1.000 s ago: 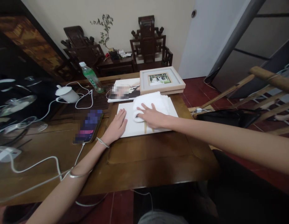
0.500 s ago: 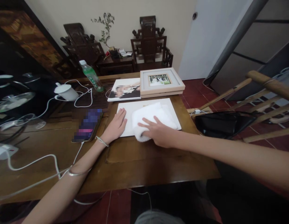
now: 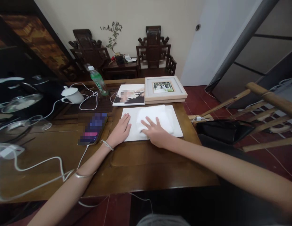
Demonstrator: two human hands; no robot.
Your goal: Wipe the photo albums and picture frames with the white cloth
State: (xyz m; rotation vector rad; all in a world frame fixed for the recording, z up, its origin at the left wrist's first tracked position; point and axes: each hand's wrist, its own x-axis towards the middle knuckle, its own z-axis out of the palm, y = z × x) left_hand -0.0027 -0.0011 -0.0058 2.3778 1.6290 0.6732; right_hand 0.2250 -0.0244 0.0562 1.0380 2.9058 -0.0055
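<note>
A flat white panel (image 3: 129, 135) lies on the wooden table, a folded white towel (image 3: 155, 113) spread over its middle and right part. My right hand (image 3: 155, 131) rests on the towel's near part with fingers spread, pressing it against the panel. My left hand (image 3: 121, 129) lies flat on the panel's left edge, fingers stretched out, holding nothing. What is on the panel under the towel is hidden.
Behind the panel are a photo print (image 3: 129, 94) and stacked wooden picture frames (image 3: 166, 88). To the left are a phone (image 3: 94, 128) on a charging cable, a lidded white cup (image 3: 72, 95) and a green bottle (image 3: 98, 81). A wooden chair (image 3: 273, 102) stands at right.
The towel's near edge, earlier bunched and hanging over the panel's front edge, now lies flatter and farther back on the panel. My right hand spreads wider on it. The left hand stays put.
</note>
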